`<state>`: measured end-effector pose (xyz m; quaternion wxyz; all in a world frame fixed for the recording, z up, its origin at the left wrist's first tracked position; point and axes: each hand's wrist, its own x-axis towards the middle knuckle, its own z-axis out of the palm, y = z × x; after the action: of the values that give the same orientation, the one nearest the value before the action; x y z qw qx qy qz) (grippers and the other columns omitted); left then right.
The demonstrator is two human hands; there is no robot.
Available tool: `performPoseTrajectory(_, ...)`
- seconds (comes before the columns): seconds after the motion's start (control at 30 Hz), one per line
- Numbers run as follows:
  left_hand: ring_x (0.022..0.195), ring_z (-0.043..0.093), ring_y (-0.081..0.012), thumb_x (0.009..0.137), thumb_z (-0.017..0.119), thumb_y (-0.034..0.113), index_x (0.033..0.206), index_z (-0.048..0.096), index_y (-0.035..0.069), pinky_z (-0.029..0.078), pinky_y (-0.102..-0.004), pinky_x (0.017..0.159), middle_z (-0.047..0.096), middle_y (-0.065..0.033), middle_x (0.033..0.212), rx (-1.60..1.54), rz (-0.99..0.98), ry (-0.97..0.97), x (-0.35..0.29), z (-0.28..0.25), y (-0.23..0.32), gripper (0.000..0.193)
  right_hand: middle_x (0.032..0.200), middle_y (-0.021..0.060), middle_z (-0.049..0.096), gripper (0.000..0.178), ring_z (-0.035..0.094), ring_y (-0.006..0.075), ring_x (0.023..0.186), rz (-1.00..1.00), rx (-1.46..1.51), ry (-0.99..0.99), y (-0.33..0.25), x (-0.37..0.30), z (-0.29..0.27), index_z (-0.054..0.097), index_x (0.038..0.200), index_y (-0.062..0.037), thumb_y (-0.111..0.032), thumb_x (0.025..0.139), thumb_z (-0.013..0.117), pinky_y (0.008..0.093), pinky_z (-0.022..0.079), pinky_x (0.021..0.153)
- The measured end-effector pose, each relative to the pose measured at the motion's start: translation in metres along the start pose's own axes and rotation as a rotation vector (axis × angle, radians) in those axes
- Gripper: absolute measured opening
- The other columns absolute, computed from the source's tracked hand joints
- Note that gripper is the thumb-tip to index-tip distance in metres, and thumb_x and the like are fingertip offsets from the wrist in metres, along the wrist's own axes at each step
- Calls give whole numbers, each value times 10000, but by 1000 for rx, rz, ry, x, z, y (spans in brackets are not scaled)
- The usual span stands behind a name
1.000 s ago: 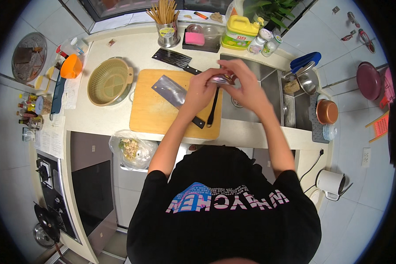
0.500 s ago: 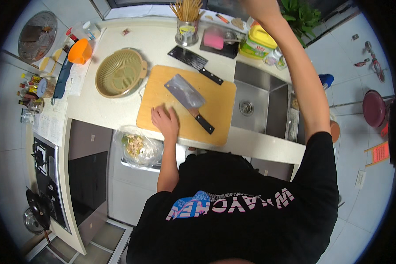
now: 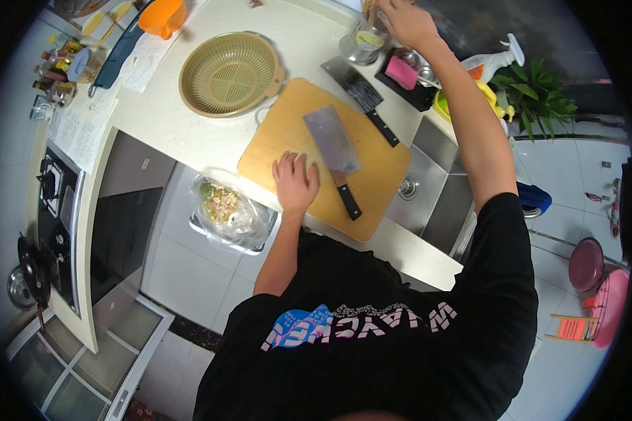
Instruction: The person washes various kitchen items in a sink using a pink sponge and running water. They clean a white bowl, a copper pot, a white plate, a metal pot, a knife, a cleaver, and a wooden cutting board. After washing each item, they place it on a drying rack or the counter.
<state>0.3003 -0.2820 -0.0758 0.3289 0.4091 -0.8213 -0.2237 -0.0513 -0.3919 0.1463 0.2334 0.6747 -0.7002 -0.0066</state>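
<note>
My left hand [image 3: 295, 184] rests at the near left edge of a wooden cutting board [image 3: 277, 133], palm down and fingers spread. Just right of it a cleaver [image 3: 331, 140] with a black handle lies on the board, untouched. Stretched far forward, my right hand [image 3: 409, 24] is at a metal chopstick holder [image 3: 361, 45], over the chopsticks [image 3: 369, 8]. Its fingertips reach the picture's upper edge, and whether they grip anything does not show. Beyond the board lies a second cleaver [image 3: 361, 92], its dark blade wet-looking, with the handle toward the sink.
A tan colander [image 3: 228, 74] stands left of the board. The steel sink [image 3: 428, 200] is on the right, a pink sponge [image 3: 402, 72] behind it. A clear bag of food [image 3: 225, 203] sits below the counter edge. A gas stove [image 3: 56, 217] lies far left.
My view has turned, so the counter appears tilted. My right hand has come from the window sill to the chopstick holder. My left hand stays at the board's edge.
</note>
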Motion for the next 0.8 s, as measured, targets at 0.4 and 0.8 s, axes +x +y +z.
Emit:
performPoseTrajectory(0.4,1169,454,-322,807,622,292,1031,578,40,276,-522,1027,529,-144,1126,2,5,-48,17,31,14,340,1335,182,434,537,442,361,1197,605,402,-223,-68,-230,143,360,1352,-69,-245,868,515,453,408,963)
performPoseTrajectory(0.8,1050,473,-339,791,629,291,1043,570,49,331,-449,948,506,-160,1102,146,78,-14,15,16,22,355,1078,179,542,390,564,330,1018,307,203,-590,-57,-217,114,543,1042,-2,-360,940,424,530,395,850)
